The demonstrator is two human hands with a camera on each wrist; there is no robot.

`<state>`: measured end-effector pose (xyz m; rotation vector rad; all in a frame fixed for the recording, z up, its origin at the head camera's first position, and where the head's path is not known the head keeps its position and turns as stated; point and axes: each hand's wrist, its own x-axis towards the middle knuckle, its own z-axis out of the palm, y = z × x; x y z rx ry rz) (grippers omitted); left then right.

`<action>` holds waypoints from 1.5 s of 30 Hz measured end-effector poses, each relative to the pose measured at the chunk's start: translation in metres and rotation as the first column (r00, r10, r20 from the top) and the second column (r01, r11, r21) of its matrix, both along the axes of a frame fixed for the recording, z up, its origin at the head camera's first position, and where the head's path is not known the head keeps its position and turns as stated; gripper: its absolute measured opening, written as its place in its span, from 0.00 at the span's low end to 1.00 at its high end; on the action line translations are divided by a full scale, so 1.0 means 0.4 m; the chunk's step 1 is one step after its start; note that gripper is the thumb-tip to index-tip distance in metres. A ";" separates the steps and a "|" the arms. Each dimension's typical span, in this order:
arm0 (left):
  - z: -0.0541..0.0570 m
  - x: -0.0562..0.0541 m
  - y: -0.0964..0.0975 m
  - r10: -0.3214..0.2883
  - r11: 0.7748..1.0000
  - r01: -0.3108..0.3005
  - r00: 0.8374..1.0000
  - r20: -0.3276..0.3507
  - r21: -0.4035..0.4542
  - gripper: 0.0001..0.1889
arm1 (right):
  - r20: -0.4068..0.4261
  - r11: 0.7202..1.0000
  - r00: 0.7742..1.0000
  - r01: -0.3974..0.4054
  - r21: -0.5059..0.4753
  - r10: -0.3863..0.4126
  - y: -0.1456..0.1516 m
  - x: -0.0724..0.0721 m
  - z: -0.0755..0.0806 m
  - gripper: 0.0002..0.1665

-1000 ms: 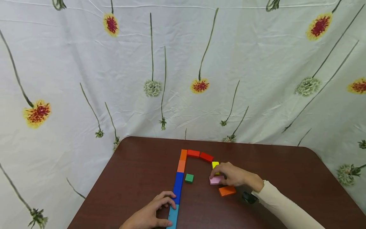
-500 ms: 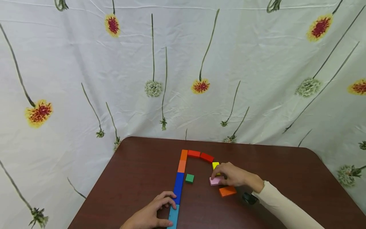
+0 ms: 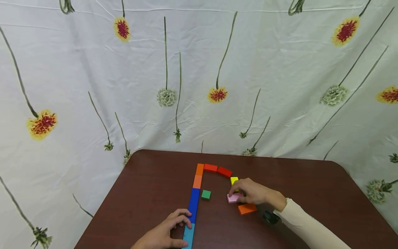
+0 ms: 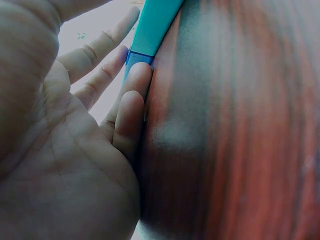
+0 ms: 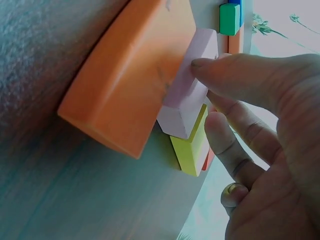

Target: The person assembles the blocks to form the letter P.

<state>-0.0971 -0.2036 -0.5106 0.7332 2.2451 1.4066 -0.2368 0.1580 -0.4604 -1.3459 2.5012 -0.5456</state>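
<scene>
In the head view my right hand [image 3: 253,192] pinches a pink block [image 3: 232,198] on the table between thumb and fingers. The right wrist view shows the thumb on the near face of this pink block [image 5: 192,75]. Just behind it lies a yellow block [image 3: 234,180], partly covered by the hand; an orange block [image 3: 247,209] is on the near side. My left hand [image 3: 164,230] rests along a straight row, its fingertips at a dark blue block [image 3: 194,204] and a light blue block [image 3: 188,236], fingers loosely bent and spread.
Two orange blocks [image 3: 199,175] continue the row to the back, where two red blocks [image 3: 217,169] curve off to the right. A small green block [image 3: 206,194] lies inside the curve. A flowered cloth [image 3: 199,69] hangs behind the brown table [image 3: 149,186].
The pink block has shifted very slightly left in my right hand's fingers. My left hand stays in place.
</scene>
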 end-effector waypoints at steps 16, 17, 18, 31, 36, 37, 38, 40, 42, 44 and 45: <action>0.001 0.000 0.000 -0.003 1.000 0.003 1.000 0.001 0.017 0.14 | 0.301 0.964 0.953 0.039 -0.262 0.043 0.079 0.009 0.021 0.14; 0.001 0.000 0.000 -0.005 1.000 0.005 1.000 -0.006 0.015 0.14 | 0.308 0.963 0.950 0.035 -0.267 0.051 0.089 0.009 0.018 0.13; 0.000 0.000 0.000 -0.008 1.000 0.008 1.000 -0.012 0.014 0.14 | 0.313 0.962 0.948 0.032 -0.270 0.057 0.099 0.008 0.014 0.12; -0.001 0.001 0.000 0.007 1.000 -0.007 1.000 0.000 0.006 0.14 | 0.367 0.964 0.928 0.037 -0.262 0.064 0.159 0.022 -0.046 0.10; -0.003 0.002 0.000 0.007 1.000 -0.007 1.000 -0.004 0.010 0.14 | 0.409 0.965 0.909 0.036 -0.258 0.076 0.157 0.033 -0.052 0.10; -0.002 0.003 0.000 0.007 1.000 -0.006 1.000 -0.006 0.010 0.14 | 0.418 0.967 0.905 0.036 -0.254 0.076 0.156 0.036 -0.053 0.10; -0.003 0.002 0.000 0.007 1.000 -0.006 1.000 -0.009 0.008 0.14 | 0.430 0.968 0.900 0.038 -0.247 0.074 0.154 0.040 -0.053 0.10; -0.003 0.002 -0.001 0.006 1.000 -0.005 1.000 -0.015 0.006 0.14 | 0.446 0.971 0.892 0.038 -0.238 0.075 0.150 0.047 -0.052 0.10; -0.003 0.002 -0.001 0.004 1.000 -0.004 1.000 -0.017 0.005 0.14 | 0.444 0.972 0.893 0.035 -0.232 0.074 0.147 0.053 -0.052 0.10; -0.002 0.003 0.000 0.003 1.000 -0.003 1.000 -0.018 0.008 0.14 | 0.429 0.974 0.900 0.027 -0.227 0.075 0.145 0.061 -0.048 0.12; -0.001 0.003 0.001 0.002 1.000 -0.001 1.000 -0.016 0.012 0.14 | 0.415 0.974 0.906 0.015 -0.225 0.082 0.145 0.064 -0.046 0.12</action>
